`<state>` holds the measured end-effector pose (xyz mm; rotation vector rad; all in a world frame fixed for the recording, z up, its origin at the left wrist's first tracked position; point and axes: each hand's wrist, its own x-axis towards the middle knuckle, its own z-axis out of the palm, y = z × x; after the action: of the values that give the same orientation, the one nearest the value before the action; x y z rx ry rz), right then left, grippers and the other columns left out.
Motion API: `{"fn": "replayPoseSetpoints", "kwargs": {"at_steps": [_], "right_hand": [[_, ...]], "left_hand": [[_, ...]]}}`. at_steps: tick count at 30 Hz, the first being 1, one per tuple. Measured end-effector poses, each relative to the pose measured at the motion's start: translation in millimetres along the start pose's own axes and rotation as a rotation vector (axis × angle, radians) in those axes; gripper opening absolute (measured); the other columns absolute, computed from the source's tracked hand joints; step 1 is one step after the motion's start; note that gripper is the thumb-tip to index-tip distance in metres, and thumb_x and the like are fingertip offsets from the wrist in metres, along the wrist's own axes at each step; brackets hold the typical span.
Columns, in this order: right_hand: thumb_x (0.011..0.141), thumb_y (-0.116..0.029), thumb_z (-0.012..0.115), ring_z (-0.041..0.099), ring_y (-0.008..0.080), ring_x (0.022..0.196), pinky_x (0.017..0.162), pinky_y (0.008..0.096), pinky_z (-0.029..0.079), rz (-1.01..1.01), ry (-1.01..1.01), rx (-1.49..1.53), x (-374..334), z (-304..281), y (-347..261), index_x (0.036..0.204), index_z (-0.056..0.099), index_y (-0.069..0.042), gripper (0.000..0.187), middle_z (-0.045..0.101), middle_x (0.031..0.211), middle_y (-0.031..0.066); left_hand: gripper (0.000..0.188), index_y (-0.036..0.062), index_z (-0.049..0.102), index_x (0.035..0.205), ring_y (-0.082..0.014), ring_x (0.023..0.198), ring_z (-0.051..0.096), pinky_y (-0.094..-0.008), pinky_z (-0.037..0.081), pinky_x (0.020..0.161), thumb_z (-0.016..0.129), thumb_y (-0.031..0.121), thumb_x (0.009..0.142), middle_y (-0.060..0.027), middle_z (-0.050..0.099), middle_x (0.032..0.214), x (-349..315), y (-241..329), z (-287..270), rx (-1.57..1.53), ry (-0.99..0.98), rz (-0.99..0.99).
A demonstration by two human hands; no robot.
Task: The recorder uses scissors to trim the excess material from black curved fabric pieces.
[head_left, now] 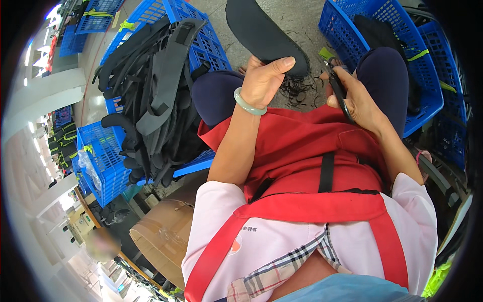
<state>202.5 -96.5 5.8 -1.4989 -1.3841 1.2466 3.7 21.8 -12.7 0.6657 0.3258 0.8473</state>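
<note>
My left hand (264, 83) grips the lower end of a long, curved black padded strap (259, 32), its thumb lying across the top face. From there the strap reaches up and away to the left, over the floor. My right hand (359, 100) is closed around a pair of black-handled scissors (338, 91), whose blades point up toward the strap's rounded end without touching it. Dark thread-like scraps (297, 93) lie on the floor below the strap, between my knees.
At my left, a blue plastic crate (209, 45) is heaped with black padded straps (161, 85); another blue crate (103, 151) stands nearer. A blue crate with dark pieces (425, 95) is beside my right knee. A cardboard box (166, 231) sits by my left elbow.
</note>
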Motion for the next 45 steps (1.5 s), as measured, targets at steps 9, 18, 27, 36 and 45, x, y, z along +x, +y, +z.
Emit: {"fn": "replayPoseSetpoints", "kwargs": {"at_steps": [9, 18, 27, 36, 45], "right_hand": [[0.078, -0.041, 0.076, 0.04, 0.0159, 0.062, 0.057, 0.0315, 0.036, -0.013, -0.024, -0.211, 4.5, -2.4, -9.2, 0.1, 0.052, 0.002, 0.054, 0.041, 0.065, 0.0075], [0.085, -0.022, 0.072, 0.041, 0.0031, 0.059, 0.052, 0.0202, 0.033, -0.01, 0.078, 0.242, 35.9, 0.5, -21.0, 0.086, 0.053, -0.005, 0.026, 0.049, 0.07, -0.0027], [0.075, 0.003, 0.066, 0.039, 0.0111, 0.066, 0.059, 0.0269, 0.038, -0.091, -0.117, -0.24, 6.6, -19.5, -25.4, 0.091, 0.051, -0.001, 0.022, 0.043, 0.07, 0.0083], [0.076, 0.005, 0.067, 0.041, 0.0078, 0.066, 0.059, 0.0224, 0.035, -0.023, -0.26, -0.061, -5.5, -45.1, -3.7, 0.087, 0.052, -0.001, 0.019, 0.046, 0.071, 0.0015], [0.083, -0.017, 0.07, 0.048, 0.0059, 0.068, 0.056, 0.0205, 0.039, 0.114, -0.039, 0.112, 1.3, -20.0, 17.6, 0.114, 0.048, -0.001, 0.041, 0.055, 0.084, 0.0021]], "left_hand": [[0.021, 0.0057, 0.067, 0.096, -0.0145, 0.09, 0.064, -0.0294, 0.052, 0.083, 0.065, -0.009, 0.081, -0.0027, 0.068, 0.095, -0.1, -1.4, -4.7, 0.025, -0.034, -0.026], [0.02, 0.003, 0.064, 0.11, -0.0124, 0.097, 0.06, -0.0282, 0.047, 0.088, 0.063, 0.007, 0.09, -0.0019, 0.065, 0.105, -4.4, -32.2, 6.5, 0.313, -0.074, -0.048], [0.024, 0.0025, 0.058, 0.109, -0.0081, 0.085, 0.054, -0.0237, 0.042, 0.072, 0.068, 0.011, 0.087, -0.0008, 0.061, 0.097, 13.4, 9.1, -32.9, 0.242, 0.436, 0.243], [0.022, 0.0002, 0.062, 0.109, -0.0198, 0.092, 0.064, -0.033, 0.053, 0.08, 0.064, 0.006, 0.087, -0.0104, 0.065, 0.102, 1.0, 34.2, -25.4, 0.178, 0.175, -0.006], [0.027, -0.0017, 0.058, 0.114, -0.0214, 0.092, 0.064, -0.0363, 0.055, 0.083, 0.063, 0.004, 0.088, -0.0132, 0.062, 0.111, -3.9, 26.8, -26.8, 0.011, -0.035, -0.116]]}}
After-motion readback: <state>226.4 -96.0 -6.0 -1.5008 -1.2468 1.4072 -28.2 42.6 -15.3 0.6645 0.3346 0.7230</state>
